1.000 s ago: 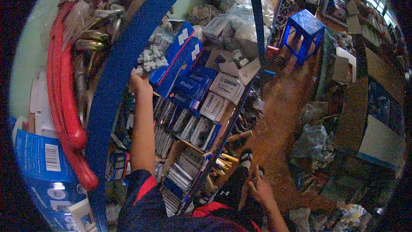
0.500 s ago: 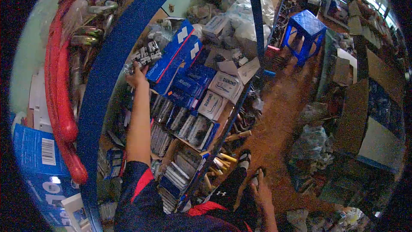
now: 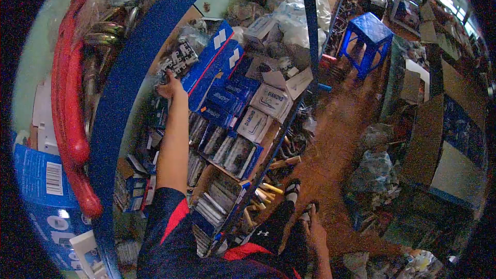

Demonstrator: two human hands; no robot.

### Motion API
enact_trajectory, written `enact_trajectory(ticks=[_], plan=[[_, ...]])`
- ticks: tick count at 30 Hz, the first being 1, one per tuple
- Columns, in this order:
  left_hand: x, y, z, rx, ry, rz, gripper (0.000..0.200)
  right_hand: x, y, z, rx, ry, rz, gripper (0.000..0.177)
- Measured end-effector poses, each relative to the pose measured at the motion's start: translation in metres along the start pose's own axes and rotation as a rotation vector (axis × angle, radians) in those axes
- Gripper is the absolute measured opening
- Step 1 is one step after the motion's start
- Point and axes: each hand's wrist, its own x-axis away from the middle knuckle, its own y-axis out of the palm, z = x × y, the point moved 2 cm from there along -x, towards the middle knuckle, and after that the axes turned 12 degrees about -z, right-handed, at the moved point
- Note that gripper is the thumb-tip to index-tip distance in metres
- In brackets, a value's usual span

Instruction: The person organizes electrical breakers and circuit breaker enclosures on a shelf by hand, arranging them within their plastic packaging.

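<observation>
My left hand [image 3: 169, 87] reaches to the far left part of the shelf, its fingers pressed to the near end of a plastic-wrapped bundle of grey metal parts [image 3: 181, 59]. A long blue box [image 3: 209, 67] with white marks lies just right of that hand. Further right are smaller blue boxes [image 3: 225, 101] and white DIAMOND boxes [image 3: 270, 102]. My right hand [image 3: 314, 223] hangs low beside my leg, above the floor, with its fingers partly extended; I see nothing in it.
Red tools [image 3: 77, 144] hang at the left, beside a dark blue post [image 3: 111, 98]. Packs of metal pieces [image 3: 227, 152] fill the nearer shelf. A blue stool [image 3: 369, 31] stands on the brown floor. Open cardboard boxes [image 3: 460, 175] line the right side.
My left hand has shifted slightly right, and the bundle's near end sits a little differently. The long blue box has moved slightly. My right hand is nearly unchanged.
</observation>
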Motion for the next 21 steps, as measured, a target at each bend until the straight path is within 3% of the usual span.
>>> enact_trajectory(ticks=[3,6,9,12,15,16,19,20,21], plan=[[0.011,-0.022,0.006,0.153,0.152,-0.043,0.106,0.007,-0.014,-0.016,-0.047,0.164,-0.156,0.069],[0.019,-0.051,0.021,0.110,0.290,-0.042,0.103,0.005,-0.003,-0.005,-0.046,0.012,-0.020,0.071],[0.019,-0.045,0.019,0.016,0.203,0.132,0.096,0.007,-0.005,-0.003,-0.107,0.096,-0.107,0.071],[0.014,-0.049,0.010,0.143,0.342,-0.077,0.088,0.007,-0.002,0.000,-0.069,0.021,-0.027,0.071],[0.049,-0.100,0.042,0.176,0.433,-0.438,0.083,0.010,-0.020,-0.018,-0.141,0.170,-0.176,0.068],[0.046,-0.106,0.041,0.045,0.378,-0.450,0.078,0.009,-0.018,-0.015,-0.118,0.131,-0.132,0.069],[0.012,-0.093,0.006,0.203,0.440,-0.536,0.079,0.005,-0.012,-0.010,-0.084,0.079,-0.073,0.071],[0.018,-0.097,-0.001,0.459,0.356,-0.664,0.070,0.005,-0.016,-0.013,-0.092,0.112,-0.104,0.071],[0.020,-0.103,-0.001,0.339,0.412,-0.502,0.063,0.004,-0.018,-0.014,-0.101,0.146,-0.133,0.071]])
